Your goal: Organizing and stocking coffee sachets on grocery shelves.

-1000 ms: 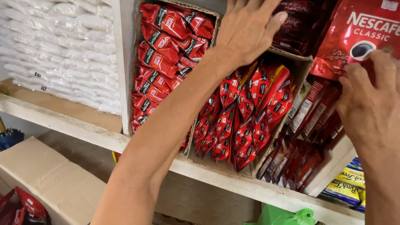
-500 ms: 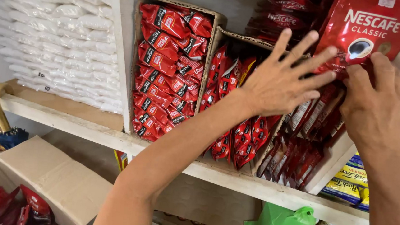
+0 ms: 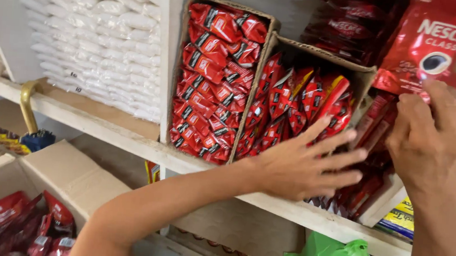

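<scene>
The left hand [image 3: 300,169], fingers spread apart and gripping nothing, is pressed flat against the red sachets [image 3: 295,103] standing in the cardboard tray [image 3: 320,56] on the white shelf [image 3: 129,139]. At three o'clock from it, the right hand [image 3: 433,139] is curled around the dark sachets [image 3: 371,128] under a large red pouch [image 3: 441,42]; a firm clamp cannot be told. A fuller tray [image 3: 216,73] stands at nine o'clock. Packing and straightening is judged underway; a steady inward push seems called for.
</scene>
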